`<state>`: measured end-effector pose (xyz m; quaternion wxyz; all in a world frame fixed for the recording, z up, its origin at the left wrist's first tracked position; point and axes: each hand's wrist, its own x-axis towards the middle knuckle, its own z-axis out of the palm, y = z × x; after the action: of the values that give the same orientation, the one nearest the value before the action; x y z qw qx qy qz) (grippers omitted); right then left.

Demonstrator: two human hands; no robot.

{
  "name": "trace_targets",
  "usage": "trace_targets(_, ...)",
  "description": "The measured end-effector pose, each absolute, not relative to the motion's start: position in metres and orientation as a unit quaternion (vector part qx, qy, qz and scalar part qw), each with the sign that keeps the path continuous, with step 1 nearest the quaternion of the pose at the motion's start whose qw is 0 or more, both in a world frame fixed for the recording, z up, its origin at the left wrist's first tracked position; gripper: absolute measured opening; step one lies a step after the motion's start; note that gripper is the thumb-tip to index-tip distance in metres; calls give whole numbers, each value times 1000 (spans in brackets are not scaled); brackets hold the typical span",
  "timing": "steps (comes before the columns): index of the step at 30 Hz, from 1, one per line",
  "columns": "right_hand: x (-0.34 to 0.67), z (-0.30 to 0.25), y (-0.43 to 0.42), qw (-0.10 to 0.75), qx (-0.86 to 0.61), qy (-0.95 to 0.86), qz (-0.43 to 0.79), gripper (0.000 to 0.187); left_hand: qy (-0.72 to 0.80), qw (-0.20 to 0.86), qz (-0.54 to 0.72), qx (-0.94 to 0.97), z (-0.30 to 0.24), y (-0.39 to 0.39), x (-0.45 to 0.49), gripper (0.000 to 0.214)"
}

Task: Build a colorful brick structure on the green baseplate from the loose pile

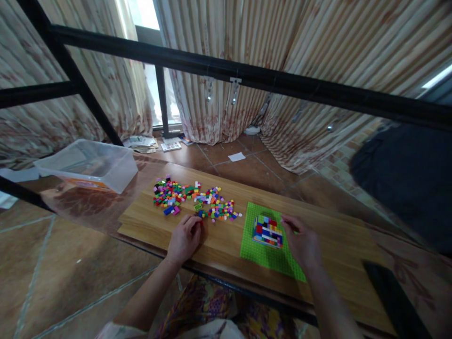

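Observation:
On the wooden board (pixel 222 240) lies a green baseplate (pixel 250 249) with a low block of many-coloured toy bricks (pixel 268 231) built on it. My right hand (pixel 302 242) hovers at the right side of this block, thumb and fingers pinched together; whatever is between the fingertips is too small to make out. To the left, loose toy bricks (pixel 173 194) spread in a heap. My left hand (pixel 184 239) rests at the near edge of the heap with its fingers curled closed. Its fingertips are turned away, so what they hold is hidden.
A clear plastic box (pixel 120 167) stands beyond the board's left end. A dark flat object (pixel 393 296) lies at the right end. Black metal bars (pixel 183 61) cross in front of the curtains (pixel 229 37). Papers (pixel 236 157) lie on the tiled floor.

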<state>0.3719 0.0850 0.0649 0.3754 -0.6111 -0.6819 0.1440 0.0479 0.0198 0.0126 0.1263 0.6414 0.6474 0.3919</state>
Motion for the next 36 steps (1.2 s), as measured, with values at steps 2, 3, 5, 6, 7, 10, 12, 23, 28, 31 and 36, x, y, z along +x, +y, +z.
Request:
trace_targets(2,372,61,89,363,-615,-682,157,36,646,125,393,642,13,20,48,15)
trace_targets(3,371,59,90,359,-614,-683,165,36,645,123,395,643,14,20,48,15)
trace_targets(5,369,55,93,351,-604,-694,176,36,641,119,397,646,14,20,48,14)
trace_targets(6,368,53,94,348,-599,-700,177,36,640,117,396,648,15,21,47,14)
trace_targets(7,368,51,96,344,-594,-705,176,35,639,115,395,650,15,21,47,14)
trace_targets(10,367,46,99,339,-589,-713,172,35,639,114,393,651,15,21,47,14)
trace_targets(12,368,43,101,338,-586,-716,173,34,640,117,393,650,15,21,47,14)
trace_targets(23,366,42,99,338,-601,-703,174,31,644,123,395,644,15,20,48,15)
trace_targets(28,366,44,99,348,-594,-696,204,31,641,115,395,648,12,21,47,15)
trace_targets(31,368,46,104,343,-580,-700,236,31,640,112,395,649,11,21,46,15)
trace_targets(36,373,55,115,287,-563,-724,277,25,643,113,392,648,13,20,47,15)
